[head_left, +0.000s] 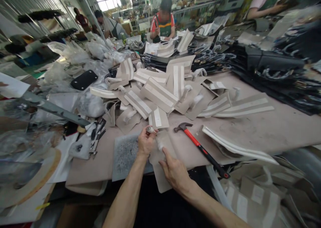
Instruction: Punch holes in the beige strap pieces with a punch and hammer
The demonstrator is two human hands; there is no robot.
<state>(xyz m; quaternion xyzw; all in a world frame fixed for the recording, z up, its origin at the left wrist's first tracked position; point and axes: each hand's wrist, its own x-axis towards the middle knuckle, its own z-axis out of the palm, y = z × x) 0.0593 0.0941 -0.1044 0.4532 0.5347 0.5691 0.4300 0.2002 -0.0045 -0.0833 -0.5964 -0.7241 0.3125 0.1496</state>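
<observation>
Panel juts over table's near edge. Left hand pinches small pale roll; right hand touches panel, cannot tell if clamped. Panel probably light, bendy; best held by flat edges.

Tabletop: is showing pinkish-brown
Hammer: is lying right of a grey mat
Beige panels: are lying heaped beyond
Black pieces: are lying stacked farther right

White light glares through the far windows, while the outer edges look stretched and blurred.
</observation>
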